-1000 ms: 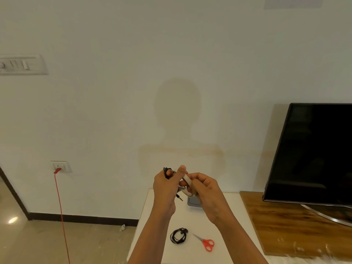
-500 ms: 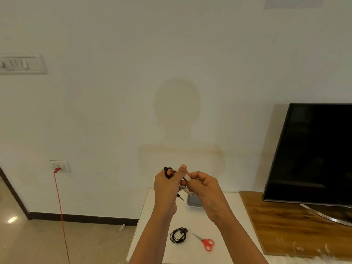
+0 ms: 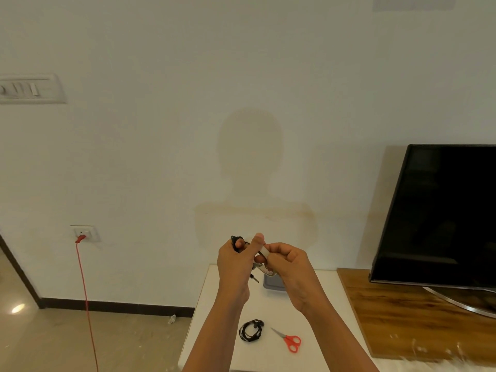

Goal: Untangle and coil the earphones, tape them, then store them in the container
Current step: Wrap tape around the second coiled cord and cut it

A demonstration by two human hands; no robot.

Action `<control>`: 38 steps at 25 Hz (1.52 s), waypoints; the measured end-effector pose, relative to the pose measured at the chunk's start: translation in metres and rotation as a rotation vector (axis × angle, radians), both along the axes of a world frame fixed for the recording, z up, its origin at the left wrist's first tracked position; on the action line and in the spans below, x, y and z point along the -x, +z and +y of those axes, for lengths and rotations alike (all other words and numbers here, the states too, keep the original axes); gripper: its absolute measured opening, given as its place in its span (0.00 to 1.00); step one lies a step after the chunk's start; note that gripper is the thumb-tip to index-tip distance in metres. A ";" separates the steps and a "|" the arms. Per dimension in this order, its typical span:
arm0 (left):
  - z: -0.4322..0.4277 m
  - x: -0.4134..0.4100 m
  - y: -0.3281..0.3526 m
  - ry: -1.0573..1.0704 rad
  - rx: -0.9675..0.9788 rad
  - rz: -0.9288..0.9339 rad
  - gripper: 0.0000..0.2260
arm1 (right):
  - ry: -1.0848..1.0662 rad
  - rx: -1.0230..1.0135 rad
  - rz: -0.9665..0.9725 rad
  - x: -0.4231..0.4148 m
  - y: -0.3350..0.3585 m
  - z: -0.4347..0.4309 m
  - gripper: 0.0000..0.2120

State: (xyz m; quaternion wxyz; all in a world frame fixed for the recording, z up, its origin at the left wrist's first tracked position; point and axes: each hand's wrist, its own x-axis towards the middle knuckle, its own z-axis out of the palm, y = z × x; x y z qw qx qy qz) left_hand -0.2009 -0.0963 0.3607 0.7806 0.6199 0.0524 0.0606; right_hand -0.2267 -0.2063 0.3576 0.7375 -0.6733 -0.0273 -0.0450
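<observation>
While the left hand [image 3: 235, 264] grips a coiled set of earphones [image 3: 237, 241] above the white table [image 3: 268, 304], its fingers curled round the black loops and its thumb raised, the right hand [image 3: 291, 267] pinches a pale tape roll [image 3: 265, 249] just beside that thumb. The jack plug [image 3: 255, 278] hangs free below the left palm.

Compared with the view one second ago, both hands sit at nearly the same height. The only visible change is that the right hand's fingers have closed in slightly on the left thumb, bringing the tape against the coil. Whether the tape end already adheres to the cable cannot be told, since the fingers hide the contact.

This small shift suggests that coiling of this set is complete and the taping step is under way but unfinished. The red-handled scissors [image 3: 289, 342] lie untouched on the table, so the strip is probably not yet cut.

A second coil [image 3: 251, 330] of earphones rests on the table just left of the scissors. The grey container [image 3: 272, 285] stands farther back, partly hidden beneath the right hand, and storage there remains to be done.
</observation>
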 end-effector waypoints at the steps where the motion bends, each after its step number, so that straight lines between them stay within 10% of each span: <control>1: 0.000 0.000 0.000 -0.002 -0.003 0.000 0.12 | 0.001 0.006 0.003 0.000 0.000 0.000 0.07; 38: 0.003 0.001 0.011 -0.026 0.046 0.065 0.13 | 0.050 0.166 -0.045 -0.002 -0.011 -0.010 0.10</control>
